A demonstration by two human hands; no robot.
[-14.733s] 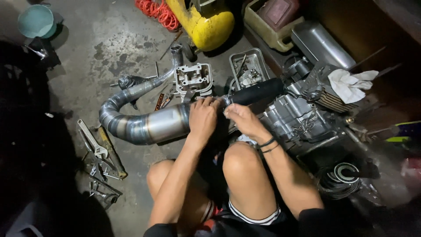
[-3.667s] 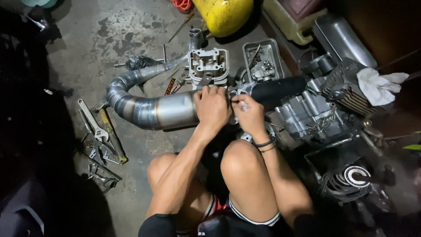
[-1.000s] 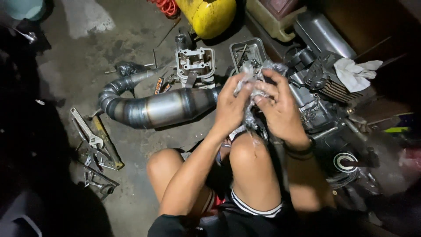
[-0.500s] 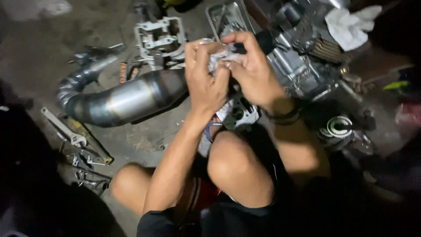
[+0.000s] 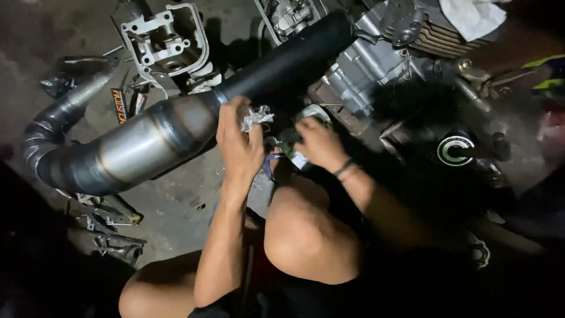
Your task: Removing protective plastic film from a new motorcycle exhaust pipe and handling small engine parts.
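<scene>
We see a motorcycle exhaust pipe (image 5: 153, 138) lying across the concrete floor (image 5: 182, 203); its swollen middle is bare steel, grey-silver with brownish heat bands near the weld seams, and it narrows leftward into a curved header that bends back up toward the top left; to the right it joins a matt black silencer (image 5: 294, 56) that runs up and away at a slant. Our left hand (image 5: 240, 144) rests against the pipe just where steel meets black, fingers curled around a crumpled, whitish wad of cloth or paper (image 5: 254, 116); our right hand (image 5: 318, 144) sits just beside it, lower and to the right, closed on a small dark part with a white scrap beneath, though we cannot tell what the part is; a dark band circles that wrist. Behind the pipe stands a grey cast cylinder head (image 5: 168, 41); to the right lies an engine block (image 5: 365, 65) with a white rag (image 5: 471, 15) on its fins; spanners (image 5: 112, 232) lie at lower left.
</scene>
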